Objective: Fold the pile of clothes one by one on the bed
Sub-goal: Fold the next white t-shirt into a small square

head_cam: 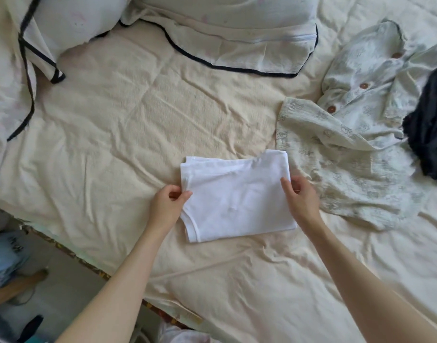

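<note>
A white t-shirt [237, 196], folded into a rough rectangle, lies on the cream bed sheet [108, 149] near the middle. My left hand [169, 205] pinches its left edge between thumb and fingers. My right hand [300, 198] grips its right edge, thumb on top. To the right lies the unfolded pile: a pale printed button-up shirt [341, 144] spread out, and a dark garment [427, 129] bunched at the far right edge.
Two pillows with black piping lie at the back, one at the top left [64, 23], one at the top middle [227, 33]. The bed's edge [71, 253] runs diagonally at the lower left, with floor and a person's leg beyond it.
</note>
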